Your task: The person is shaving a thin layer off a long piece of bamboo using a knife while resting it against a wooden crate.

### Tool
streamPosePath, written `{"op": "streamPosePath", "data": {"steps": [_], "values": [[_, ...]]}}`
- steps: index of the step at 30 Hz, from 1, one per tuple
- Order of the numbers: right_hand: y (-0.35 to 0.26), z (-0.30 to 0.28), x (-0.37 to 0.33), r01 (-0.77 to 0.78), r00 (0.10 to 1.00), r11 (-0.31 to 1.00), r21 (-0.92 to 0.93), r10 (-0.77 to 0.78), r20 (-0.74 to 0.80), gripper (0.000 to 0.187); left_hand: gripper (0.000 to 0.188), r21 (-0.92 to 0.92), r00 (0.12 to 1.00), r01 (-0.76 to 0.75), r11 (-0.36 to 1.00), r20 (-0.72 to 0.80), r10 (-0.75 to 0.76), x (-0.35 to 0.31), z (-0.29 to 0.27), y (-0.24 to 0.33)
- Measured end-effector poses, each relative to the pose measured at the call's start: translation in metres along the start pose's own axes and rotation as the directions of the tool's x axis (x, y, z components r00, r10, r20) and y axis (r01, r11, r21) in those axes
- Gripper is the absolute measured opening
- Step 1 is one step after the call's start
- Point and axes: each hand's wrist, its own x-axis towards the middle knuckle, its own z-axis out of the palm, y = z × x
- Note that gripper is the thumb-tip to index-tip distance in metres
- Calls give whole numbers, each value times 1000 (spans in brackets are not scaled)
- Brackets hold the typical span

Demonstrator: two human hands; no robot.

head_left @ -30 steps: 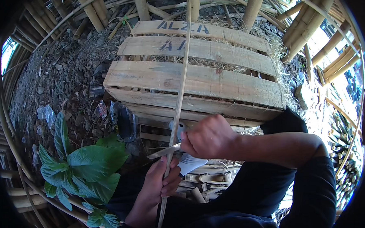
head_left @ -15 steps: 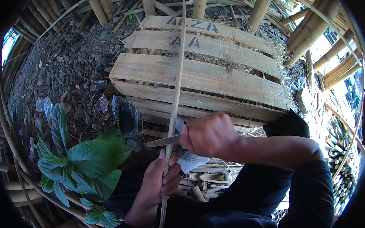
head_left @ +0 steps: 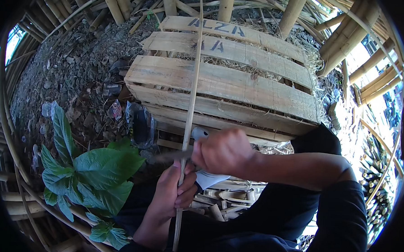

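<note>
A long, thin bamboo strip (head_left: 193,87) runs upright through the middle of the view, its far end reaching over the wooden crate. My left hand (head_left: 172,187) is closed around its lower part, thumb pointing up along the strip. In my right fist (head_left: 223,151) is a knife, gripped by its handle, which my fingers hide. The knife blade (head_left: 167,158), blurred by motion, lies across the strip just above my left thumb.
The slatted wooden crate (head_left: 222,79) with straw inside stands ahead of me. A leafy green plant (head_left: 101,171) grows at the left. Bamboo poles (head_left: 350,38) fence the area. Cut bamboo sticks (head_left: 375,178) are piled at right, and stony soil (head_left: 78,71) covers the left.
My right hand and the knife have shifted slightly left and down, with the blade now smeared by motion. The strip leans a little more to the left at its far end.
</note>
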Motion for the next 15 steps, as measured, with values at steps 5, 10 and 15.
{"op": "streamPosePath", "data": {"steps": [5, 10, 15], "values": [[1, -1, 1, -42, 991, 994, 104, 29, 129, 31, 38, 14, 999, 27, 1000, 17, -27, -3, 2, -4], [18, -3, 7, -106, 968, 991, 79, 85, 235, 32, 38, 2, 999, 30, 1000, 12, -30, -6, 5, -6], [1, 2, -4, 65, 993, 988, 142, -79, 93, 31, 34, -30, 1000, 13, 999, 17, -13, -6, 4, -7]]}}
